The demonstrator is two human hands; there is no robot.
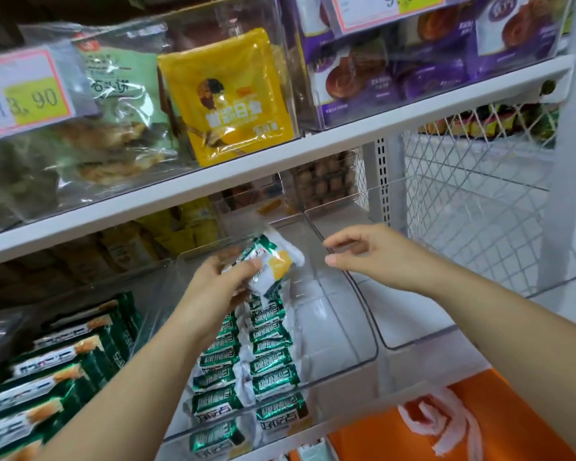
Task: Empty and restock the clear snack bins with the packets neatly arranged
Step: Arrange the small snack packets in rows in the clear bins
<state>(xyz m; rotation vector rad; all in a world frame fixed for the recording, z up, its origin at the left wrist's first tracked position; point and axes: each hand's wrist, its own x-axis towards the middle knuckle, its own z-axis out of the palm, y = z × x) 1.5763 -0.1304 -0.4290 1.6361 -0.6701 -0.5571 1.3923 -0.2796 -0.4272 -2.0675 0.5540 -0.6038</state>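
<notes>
The white shelf board [280,161] hangs over the twelve o'clock end, so headroom there looks tight; under it the clear bin [333,331] runs from twelve to six o'clock, with a neighbouring bin [406,314] just beside its three o'clock wall; two rows of packets [266,354] stand on edge along the bin's nine o'clock half, from the six o'clock front to about mid-length; the bare three o'clock side and twelve o'clock end are the open room for more; the left hand [220,287] is above the rows, thumb and fingers pinching a green-and-white packet [273,261] by its lower end; the right hand [373,254] hovers over the three o'clock wall, fingers loosely curled and parted, holding nothing; whether it touches the rim I cannot tell; the packet looks light, soft and crinkly, its film probably slick, so a pinch on a sealed end should serve; squeezing the middle may crush the contents; the thin clear walls are easy to knock.
</notes>
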